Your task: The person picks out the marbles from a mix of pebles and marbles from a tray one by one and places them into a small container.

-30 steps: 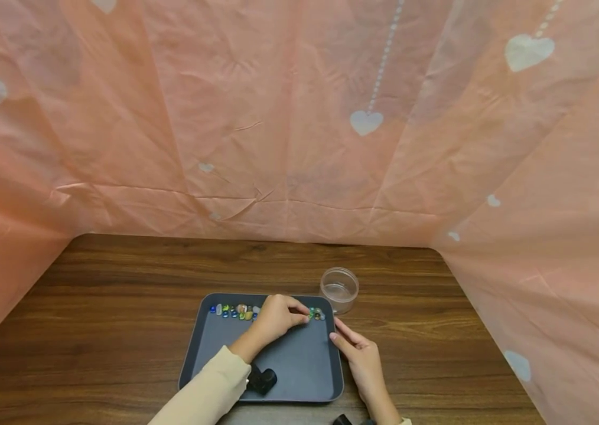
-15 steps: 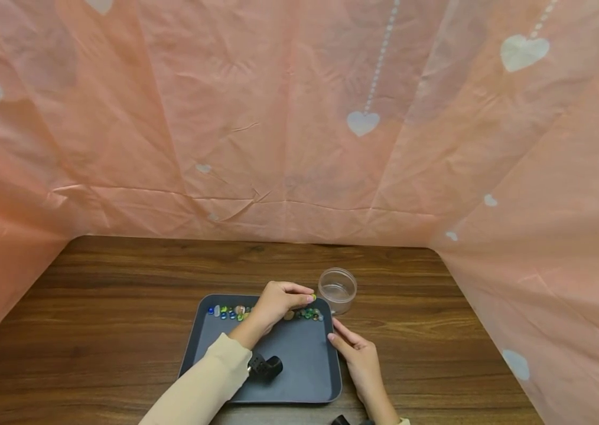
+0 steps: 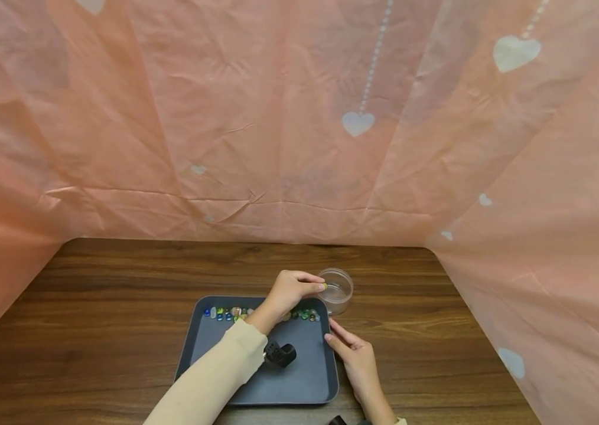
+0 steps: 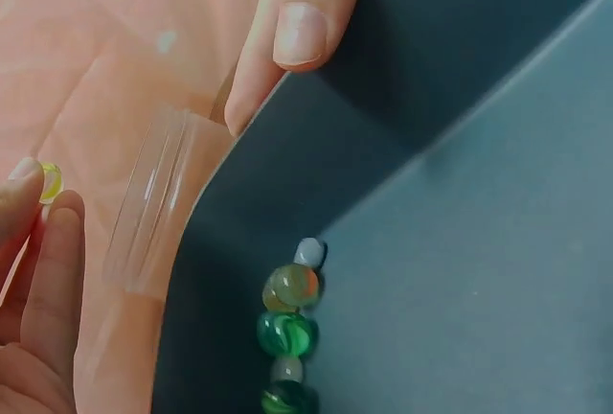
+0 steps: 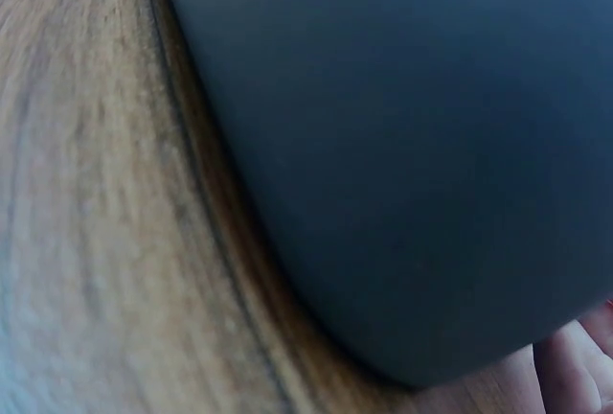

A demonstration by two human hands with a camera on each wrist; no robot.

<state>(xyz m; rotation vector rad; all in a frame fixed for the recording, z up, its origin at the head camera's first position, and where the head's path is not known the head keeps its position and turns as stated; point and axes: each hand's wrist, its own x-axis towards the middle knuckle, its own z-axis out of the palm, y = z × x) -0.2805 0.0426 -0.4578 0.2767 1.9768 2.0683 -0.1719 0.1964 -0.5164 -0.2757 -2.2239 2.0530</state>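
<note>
Nearest, the right hand (image 3: 359, 365) lies on the wooden table (image 3: 92, 319) at the right edge of the dark grey tray (image 3: 257, 386), its fingers straight and relaxed, the fingertips (image 4: 299, 31) touching the tray's rim near its far right corner and gripping nothing. On the tray's far side a row of glass marbles (image 3: 307, 314) runs left to right along the wall, green and orange ones showing close up in the left wrist view. Above that row the left hand (image 3: 290, 289) is raised, thumb and forefinger pinching a small yellow marble (image 3: 324, 286), held right at the near left rim of the clear plastic jar (image 3: 338, 290). The jar stands upright on the table just beyond the tray's far right corner. Behind everything hangs a pink sheet (image 3: 299, 118) printed with white hearts.
</note>
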